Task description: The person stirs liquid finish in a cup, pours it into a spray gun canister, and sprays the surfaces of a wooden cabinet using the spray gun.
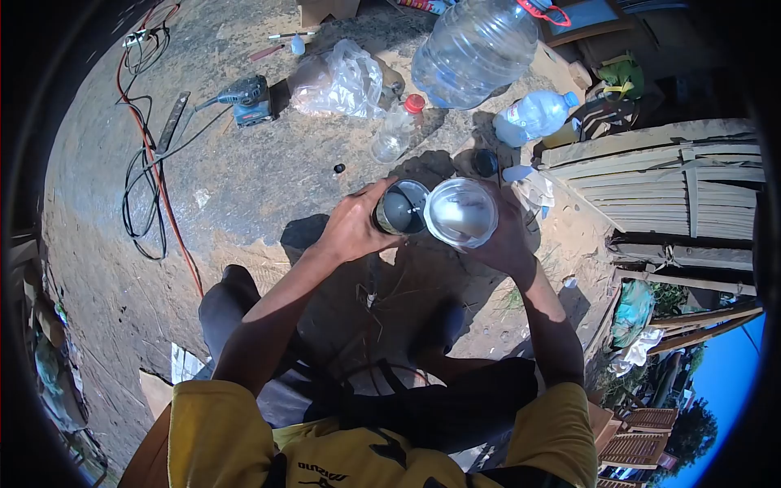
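Note:
My left hand [358, 221] is wrapped round a dark-sided round container [399, 208], seen from above with its top open and something dark inside. My right hand [509, 242] grips a clear plastic cup [461, 213] with something whitish inside. The two rims meet or nearly meet, and I cannot tell whether anything passes between them. Beyond them on the ground stand a clear bottle with a red cap [394, 137] and a small dark jar or lid [485, 163]. A small black ring-like piece [339, 168] lies nearer my left hand.
A large clear water jug [476, 57], a bluish plastic bottle [533, 118] and a clear plastic bag [346, 80] stand at the back. A blue electric sander [250, 102] and tangled cables [146, 163] lie left. Slatted wood panels [675, 183] are at right.

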Available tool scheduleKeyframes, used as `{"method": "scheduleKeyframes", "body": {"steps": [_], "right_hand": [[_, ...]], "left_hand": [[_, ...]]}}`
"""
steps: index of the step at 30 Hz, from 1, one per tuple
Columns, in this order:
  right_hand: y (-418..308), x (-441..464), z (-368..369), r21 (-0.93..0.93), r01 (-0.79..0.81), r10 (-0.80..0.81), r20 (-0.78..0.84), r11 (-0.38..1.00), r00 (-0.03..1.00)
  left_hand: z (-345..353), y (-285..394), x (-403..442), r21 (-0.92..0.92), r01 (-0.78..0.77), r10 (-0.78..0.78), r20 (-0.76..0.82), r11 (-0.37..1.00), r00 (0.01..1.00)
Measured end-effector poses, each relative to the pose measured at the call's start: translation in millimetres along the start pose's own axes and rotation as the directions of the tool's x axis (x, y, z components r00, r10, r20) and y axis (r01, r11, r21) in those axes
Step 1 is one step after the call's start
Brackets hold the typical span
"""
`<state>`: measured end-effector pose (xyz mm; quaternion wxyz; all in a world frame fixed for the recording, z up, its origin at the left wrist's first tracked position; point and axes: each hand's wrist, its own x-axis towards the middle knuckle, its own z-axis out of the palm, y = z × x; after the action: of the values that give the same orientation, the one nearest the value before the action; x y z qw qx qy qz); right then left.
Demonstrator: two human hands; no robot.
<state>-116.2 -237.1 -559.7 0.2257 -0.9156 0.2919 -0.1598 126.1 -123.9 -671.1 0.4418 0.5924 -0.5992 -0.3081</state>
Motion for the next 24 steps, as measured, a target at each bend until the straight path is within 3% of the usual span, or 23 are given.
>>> {"method": "scheduleKeyframes", "body": {"steps": [2,3,5,8,13,15,16,17,20,24], "right_hand": [[11,-4,7,0.221,-0.067,0.074,-0.022,0.973,0.997],[16,-4,10,0.223,-0.061,0.070,-0.031,0.973,0.997],[26,-4,18,0.357,-0.158,0.202,-0.089,0.921,0.975],[50,4,33,0.473,-0.201,0.321,-0.186,0.858,0.929],[110,45,61,0.414,-0.251,0.415,-0.373,0.875,0.830],[113,68,65,0.627,-0.209,0.496,-0.326,0.751,0.805],[131,77,76,0.535,-0.129,0.416,-0.460,0.835,0.784],[146,81,87,0.541,-0.110,0.409,-0.471,0.834,0.782],[167,107,106,0.409,-0.219,0.433,-0.559,0.886,0.707],[185,120,126,0.504,-0.263,0.539,-0.546,0.823,0.642]], "left_hand": [[1,-6,1,-0.055,-0.024,0.023,-0.015,0.998,1.000],[1,-7,1,-0.047,-0.030,0.030,-0.014,0.998,0.999],[0,-7,2,-0.109,0.071,-0.071,0.003,0.992,0.997],[1,-23,3,-0.173,0.121,-0.123,-0.001,0.977,0.992],[3,-74,-6,-0.118,0.173,-0.180,-0.056,0.978,0.982],[-1,-81,-10,-0.142,0.186,-0.204,-0.122,0.972,0.971],[-6,-81,-11,-0.117,0.250,-0.261,-0.090,0.961,0.961],[-8,-80,-12,-0.101,0.239,-0.249,-0.098,0.966,0.963],[-7,-95,-13,-0.088,0.249,-0.260,-0.156,0.965,0.953],[-4,-118,-19,-0.060,0.286,-0.292,-0.181,0.956,0.939]]}}
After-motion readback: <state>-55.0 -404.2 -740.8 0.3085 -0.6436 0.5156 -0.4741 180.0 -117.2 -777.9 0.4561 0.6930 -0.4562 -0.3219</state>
